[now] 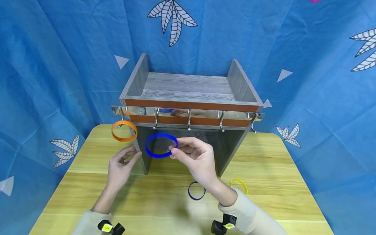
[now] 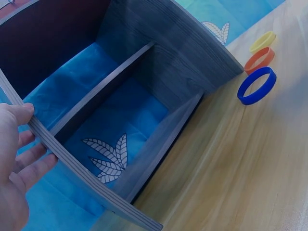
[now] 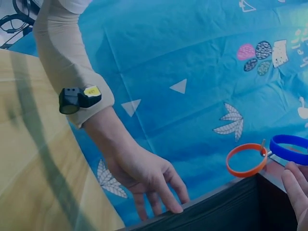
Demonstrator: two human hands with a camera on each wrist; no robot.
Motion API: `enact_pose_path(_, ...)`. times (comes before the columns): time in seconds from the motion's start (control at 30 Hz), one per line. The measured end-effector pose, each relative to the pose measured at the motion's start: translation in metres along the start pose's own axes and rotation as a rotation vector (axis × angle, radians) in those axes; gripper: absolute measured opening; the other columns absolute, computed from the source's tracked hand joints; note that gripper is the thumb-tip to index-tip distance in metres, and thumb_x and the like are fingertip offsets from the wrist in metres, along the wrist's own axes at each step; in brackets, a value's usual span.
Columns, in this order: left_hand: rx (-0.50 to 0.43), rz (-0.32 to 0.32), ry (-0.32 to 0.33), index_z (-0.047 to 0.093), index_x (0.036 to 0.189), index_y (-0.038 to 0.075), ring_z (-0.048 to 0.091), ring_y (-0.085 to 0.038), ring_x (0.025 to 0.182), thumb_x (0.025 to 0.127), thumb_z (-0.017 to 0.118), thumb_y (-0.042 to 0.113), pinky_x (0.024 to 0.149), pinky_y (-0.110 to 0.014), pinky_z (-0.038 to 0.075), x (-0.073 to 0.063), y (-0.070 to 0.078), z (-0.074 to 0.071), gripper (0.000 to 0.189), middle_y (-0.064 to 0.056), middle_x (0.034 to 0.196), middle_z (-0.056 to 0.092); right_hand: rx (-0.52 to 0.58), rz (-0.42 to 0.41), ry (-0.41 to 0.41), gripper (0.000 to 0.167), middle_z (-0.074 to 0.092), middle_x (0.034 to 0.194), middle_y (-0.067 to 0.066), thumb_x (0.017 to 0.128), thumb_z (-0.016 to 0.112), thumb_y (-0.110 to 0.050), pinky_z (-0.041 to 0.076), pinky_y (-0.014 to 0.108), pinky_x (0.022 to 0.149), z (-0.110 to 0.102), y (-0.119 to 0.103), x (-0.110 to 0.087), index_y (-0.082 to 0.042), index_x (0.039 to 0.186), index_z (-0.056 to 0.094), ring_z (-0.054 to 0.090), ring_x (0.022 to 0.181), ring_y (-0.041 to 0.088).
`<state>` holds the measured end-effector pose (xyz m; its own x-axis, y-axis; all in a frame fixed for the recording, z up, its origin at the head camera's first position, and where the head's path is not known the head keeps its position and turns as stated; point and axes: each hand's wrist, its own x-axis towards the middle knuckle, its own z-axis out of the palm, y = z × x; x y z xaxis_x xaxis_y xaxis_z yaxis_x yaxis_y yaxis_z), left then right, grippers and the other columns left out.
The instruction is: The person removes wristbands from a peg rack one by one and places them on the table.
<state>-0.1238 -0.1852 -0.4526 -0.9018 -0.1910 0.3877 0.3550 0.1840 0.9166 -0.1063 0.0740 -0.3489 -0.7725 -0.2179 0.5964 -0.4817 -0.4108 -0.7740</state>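
My right hand (image 1: pixel 195 156) pinches the right side of a blue wristband (image 1: pixel 161 155) between thumb and fingers, below the hook rail (image 1: pixel 176 112). An orange wristband (image 1: pixel 124 139) hangs from the leftmost hook (image 1: pixel 120 112), also visible in the right wrist view. My left hand (image 1: pixel 120 166) holds the left side panel of a grey wood-grain shelf (image 1: pixel 188 86); in the left wrist view its thumb lies on the panel's edge, the other fingers on the outer side.
On the wooden table (image 1: pixel 164 202) lie a dark blue wristband (image 1: pixel 189 193), a yellow wristband (image 1: pixel 243 183) and an orange wristband (image 2: pixel 250 68), the last hidden in the head view. Several metal hooks line the shelf front. A blue patterned cloth (image 1: pixel 73 49) hangs behind.
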Motion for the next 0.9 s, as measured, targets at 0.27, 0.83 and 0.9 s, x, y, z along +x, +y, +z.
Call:
enact_pose_path(0.27,0.014,-0.007,0.003,0.074,0.118,-0.008,0.072,0.009,0.096,0.092,0.075,-0.007,0.074,-0.012,0.062,-0.001,0.000,-0.001,0.026,0.028,0.101,0.074,-0.029,0.040,-0.007,0.029,0.080,0.102,-0.009,0.095,0.072,0.005,0.067,0.025,0.077,-0.008,0.001,-0.015,-0.016,0.115,0.075,0.078,0.085,0.004)
enact_pose_path(0.83,0.004,-0.003,-0.003,0.073,0.120,-0.009,0.072,0.009,0.099,0.092,0.075,-0.007,0.076,-0.012,0.062,0.000,-0.002,-0.001,0.027,0.028,0.104,0.074,-0.031,0.205,-0.004,0.032,0.079,0.101,-0.008,0.096,0.071,0.006,0.067,0.025,0.078,-0.030,0.016,-0.047,-0.020,0.114,0.075,0.078,0.086,0.005)
enact_pose_path(0.9,0.006,-0.005,-0.003,0.073,0.120,-0.008,0.072,0.009,0.099,0.092,0.075,-0.007,0.076,-0.012,0.062,0.000,-0.002,-0.001,0.027,0.028,0.103,0.074,-0.033,0.237,0.002,0.033,0.079,0.101,-0.008,0.096,0.071,0.006,0.067,0.025,0.078,-0.032,0.020,-0.052,-0.021,0.114,0.076,0.078,0.087,0.005)
